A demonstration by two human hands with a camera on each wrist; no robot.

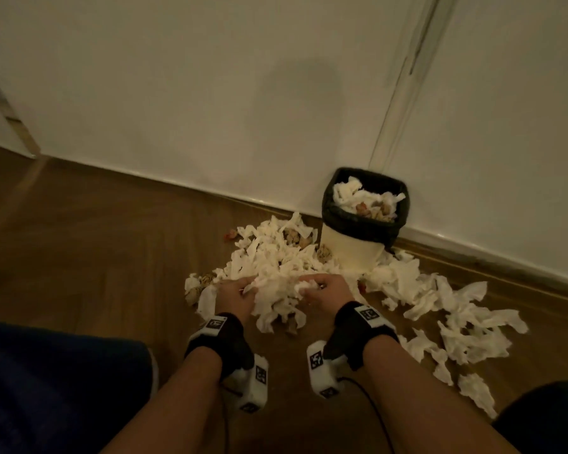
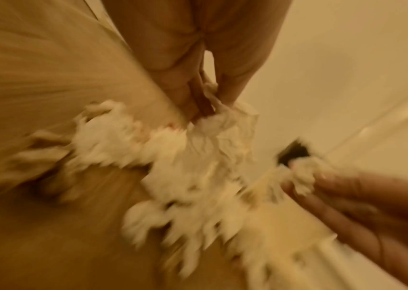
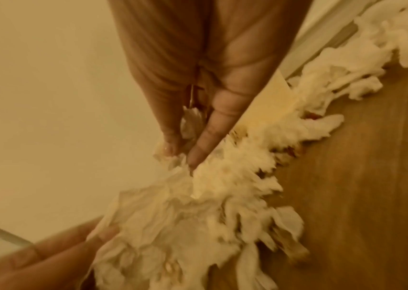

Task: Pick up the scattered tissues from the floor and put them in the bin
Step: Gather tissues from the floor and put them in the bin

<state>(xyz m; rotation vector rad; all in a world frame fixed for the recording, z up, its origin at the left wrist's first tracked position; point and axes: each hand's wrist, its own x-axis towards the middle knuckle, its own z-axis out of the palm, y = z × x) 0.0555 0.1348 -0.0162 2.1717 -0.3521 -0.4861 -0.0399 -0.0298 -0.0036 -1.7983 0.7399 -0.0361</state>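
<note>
The tissues point(image 1: 276, 286) lay bunched between both hands, left hand point(image 1: 235, 294) and right hand point(image 1: 327, 291) each clenched on a wad, with the bin point(image 1: 364, 208) standing beyond the fingertips, nearer the right.

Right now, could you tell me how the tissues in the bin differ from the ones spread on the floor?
The tissues in the bin sit packed together inside the black liner; the floor tissues sprawl loose over the wood floor, left and right of the bin. The binned ones lie untouched; the left hand and right hand grip a bunch from the floor pile. Both are crumpled and white, with brownish scraps mixed in.
</note>
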